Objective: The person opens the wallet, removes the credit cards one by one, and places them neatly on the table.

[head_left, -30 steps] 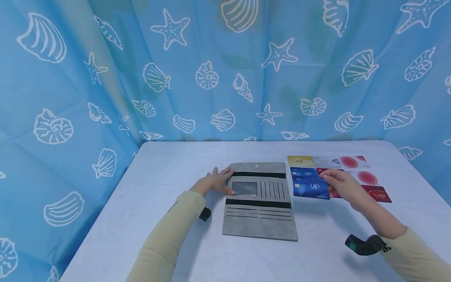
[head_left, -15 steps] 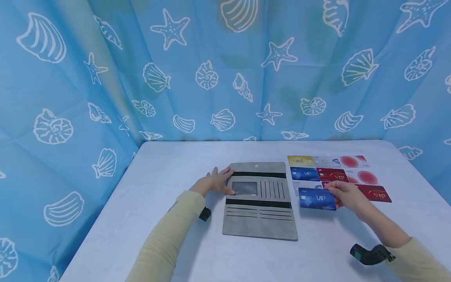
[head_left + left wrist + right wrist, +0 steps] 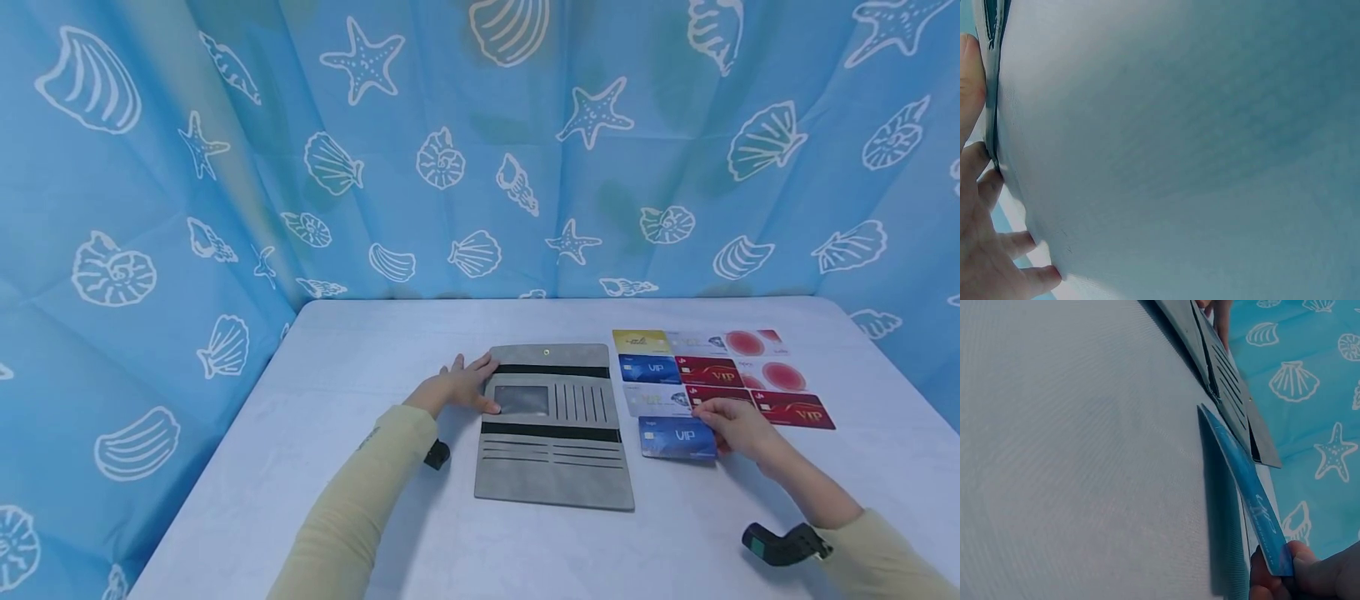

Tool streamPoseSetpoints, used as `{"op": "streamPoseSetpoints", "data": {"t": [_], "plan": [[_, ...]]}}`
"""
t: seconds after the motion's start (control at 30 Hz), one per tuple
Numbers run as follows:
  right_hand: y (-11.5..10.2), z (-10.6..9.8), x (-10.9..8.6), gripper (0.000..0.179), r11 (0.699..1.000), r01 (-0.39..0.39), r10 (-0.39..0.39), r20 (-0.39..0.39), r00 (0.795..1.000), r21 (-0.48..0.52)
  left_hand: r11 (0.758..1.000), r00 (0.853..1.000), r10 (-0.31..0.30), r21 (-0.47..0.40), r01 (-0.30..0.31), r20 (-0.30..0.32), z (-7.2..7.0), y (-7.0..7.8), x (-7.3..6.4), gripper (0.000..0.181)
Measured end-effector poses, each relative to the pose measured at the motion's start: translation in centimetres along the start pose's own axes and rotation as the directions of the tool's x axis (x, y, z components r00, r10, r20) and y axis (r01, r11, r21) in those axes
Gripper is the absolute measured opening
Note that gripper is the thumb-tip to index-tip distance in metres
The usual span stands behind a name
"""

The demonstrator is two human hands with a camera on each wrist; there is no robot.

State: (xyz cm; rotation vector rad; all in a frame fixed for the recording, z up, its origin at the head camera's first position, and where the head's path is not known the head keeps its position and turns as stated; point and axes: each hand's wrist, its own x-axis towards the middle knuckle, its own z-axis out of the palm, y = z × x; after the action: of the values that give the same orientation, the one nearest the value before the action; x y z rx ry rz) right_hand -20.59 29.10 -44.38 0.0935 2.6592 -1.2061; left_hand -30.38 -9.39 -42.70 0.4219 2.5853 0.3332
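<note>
A grey card wallet [image 3: 555,492] lies spread flat on the table, its card slots and a clear window facing up. My left hand [image 3: 465,387] rests on its left edge with fingers spread and the thumb beside the window; in the left wrist view the fingertips [image 3: 1047,280] touch the white cloth. My right hand [image 3: 738,425] pinches a blue VIP card [image 3: 677,438] by its right end, thumb on top. In the right wrist view that card [image 3: 1250,494] is tilted, its near end raised and its far end close to the cloth.
Right of the wallet lie several cards in rows: a gold card [image 3: 641,342], another blue card [image 3: 649,368], a white VIP card [image 3: 655,399], a red card [image 3: 708,372], a right-hand red card [image 3: 793,409] and a white card with a red circle [image 3: 783,376]. A blue shell-print curtain [image 3: 480,150] hangs behind.
My right hand has brought the blue VIP card toward me and slightly right, away from the rows and down to the table, uncovering cards beneath. My left hand and the wallet stay put.
</note>
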Motion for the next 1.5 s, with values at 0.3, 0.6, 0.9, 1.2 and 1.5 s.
{"op": "streamPoseSetpoints", "data": {"t": [0.3,0.6,0.9,1.2,1.5], "plan": [[-0.2,0.5,0.4,0.026,0.972,0.049,-0.055,-0.02,0.998,-0.231,1.0,1.0,0.001,-0.004,-0.001,-0.001,0.1,-0.1,0.1,0.088],[-1.2,1.0,0.1,0.044,0.948,-0.02,0.013,-0.023,1.0,-0.316,1.0,1.0,0.006,0.0,-0.006,-0.001,0.1,0.0,0.0,0.087],[-1.6,1.6,0.3,0.044,0.941,-0.05,0.033,-0.054,0.998,-0.333,1.0,1.0,0.007,0.008,-0.007,-0.002,0.1,0.0,0.0,0.087],[-2.2,1.9,0.3,0.045,0.927,-0.065,0.049,-0.054,0.997,-0.369,1.0,1.0,-0.002,-0.003,0.002,-0.002,0.2,-0.2,-0.1,0.088],[-2.5,2.2,0.3,0.045,0.924,-0.051,0.036,-0.047,0.998,-0.38,1.0,1.0,0.001,0.001,-0.001,-0.004,0.3,-0.4,0.1,0.088]]}}
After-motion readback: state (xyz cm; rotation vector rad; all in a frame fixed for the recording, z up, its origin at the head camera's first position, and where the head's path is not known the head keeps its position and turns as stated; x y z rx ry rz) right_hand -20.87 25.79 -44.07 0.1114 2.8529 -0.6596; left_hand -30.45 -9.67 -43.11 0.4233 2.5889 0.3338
